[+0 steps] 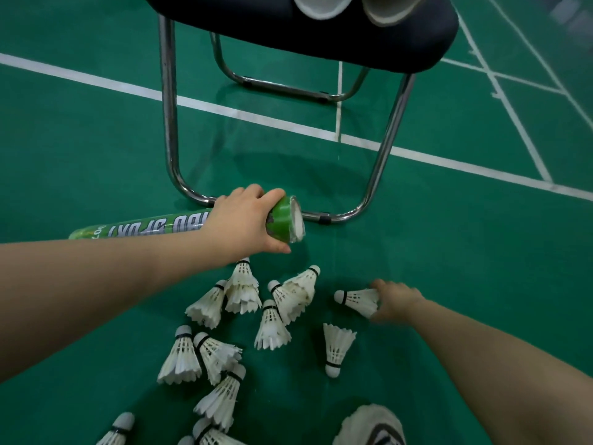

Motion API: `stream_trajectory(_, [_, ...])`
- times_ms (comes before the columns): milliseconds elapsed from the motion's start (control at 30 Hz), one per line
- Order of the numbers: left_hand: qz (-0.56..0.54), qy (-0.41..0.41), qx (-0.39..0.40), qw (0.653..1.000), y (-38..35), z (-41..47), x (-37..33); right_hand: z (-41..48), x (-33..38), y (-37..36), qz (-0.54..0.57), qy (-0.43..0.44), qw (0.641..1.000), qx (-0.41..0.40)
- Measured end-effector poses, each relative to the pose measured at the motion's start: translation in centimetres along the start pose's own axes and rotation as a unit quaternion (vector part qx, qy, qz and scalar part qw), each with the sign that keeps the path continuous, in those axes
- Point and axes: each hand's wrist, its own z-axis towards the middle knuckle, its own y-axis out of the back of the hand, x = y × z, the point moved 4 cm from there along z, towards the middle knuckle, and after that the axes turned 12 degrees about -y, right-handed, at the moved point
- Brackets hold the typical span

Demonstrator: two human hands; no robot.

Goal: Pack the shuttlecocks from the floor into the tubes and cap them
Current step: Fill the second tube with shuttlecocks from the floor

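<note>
My left hand (244, 220) grips a green shuttlecock tube (150, 227) near its open mouth (296, 223), and the tube lies nearly level above the floor with the mouth pointing right. My right hand (396, 300) holds a white shuttlecock (356, 300) by its feather skirt, cork pointing left, low over the floor. Several white feather shuttlecocks (272, 326) lie scattered on the green floor between and below my two arms. One shuttlecock (335, 348) lies apart, cork toward me.
A dark-seated chair (353, 36) on chrome tube legs (168, 123) stands just beyond the tube, its floor bar (340, 216) close behind the tube's mouth. Pale curved objects (321, 6) rest on the seat. White court lines cross the green floor. A white shoe (369, 425) shows at the bottom edge.
</note>
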Motion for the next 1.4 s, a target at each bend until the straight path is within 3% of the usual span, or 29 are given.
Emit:
stream_trajectory(233, [0.003,-0.007,0.021,1.000,-1.0,0.9,-1.1,-0.1,1.1,-0.5,0.126,0.033,0.991,-0.017])
stream_trajectory(300, [0.003,-0.010,0.020,1.000,-1.1,1.0,-1.2,-0.1,1.6,0.8,0.218,0.047,0.975,-0.017])
stream_trajectory(433, [0.003,-0.008,0.021,1.000,-1.0,0.7,-0.8,-0.6,2.4,5.7,0.445,0.079,0.890,-0.052])
stream_trajectory(533, [0.003,-0.004,0.017,1.000,-0.6,0.3,-0.3,-1.8,3.2,10.3,0.540,0.118,0.827,-0.099])
stream_trajectory(633, [0.007,0.001,0.008,1.000,-0.2,-0.2,0.2,-4.0,4.8,13.6,0.612,0.180,0.766,-0.072])
stream_trajectory(700, [0.008,0.006,0.003,1.000,0.1,-0.5,0.6,-5.9,6.0,15.2,0.625,0.218,0.746,-0.070])
stream_trajectory(767, [0.005,0.015,-0.002,1.000,0.4,-0.8,1.1,-7.6,7.2,16.1,0.598,0.247,0.757,-0.090])
stream_trajectory(867, [-0.015,0.034,-0.010,0.999,1.0,-1.5,1.9,-8.9,8.8,16.2,0.511,0.258,0.812,-0.112])
stream_trajectory(967, [-0.038,0.048,-0.023,0.998,1.6,-2.2,2.5,-9.5,10.7,15.3,0.512,0.258,0.815,-0.083])
stream_trajectory(1067, [-0.044,0.053,-0.043,0.997,2.2,-2.9,3.2,-9.9,13.5,13.8,0.436,0.291,0.849,-0.076])
stream_trajectory(1133, [-0.051,0.058,-0.059,0.995,2.7,-3.4,3.7,-10.7,14.6,13.8,0.439,0.308,0.838,-0.102])
stream_trajectory(1233, [-0.053,0.067,-0.067,0.994,3.4,-4.2,4.7,-12.2,14.3,15.5,0.545,0.299,0.758,-0.198])
stream_trajectory(1267, [-0.053,0.071,-0.066,0.994,3.5,-4.5,5.0,-12.7,14.3,15.8,0.545,0.310,0.750,-0.212])
stream_trajectory(1400, [-0.051,0.077,-0.071,0.993,4.1,-5.4,5.6,-14.1,16.9,14.8,0.446,0.384,0.799,-0.120])
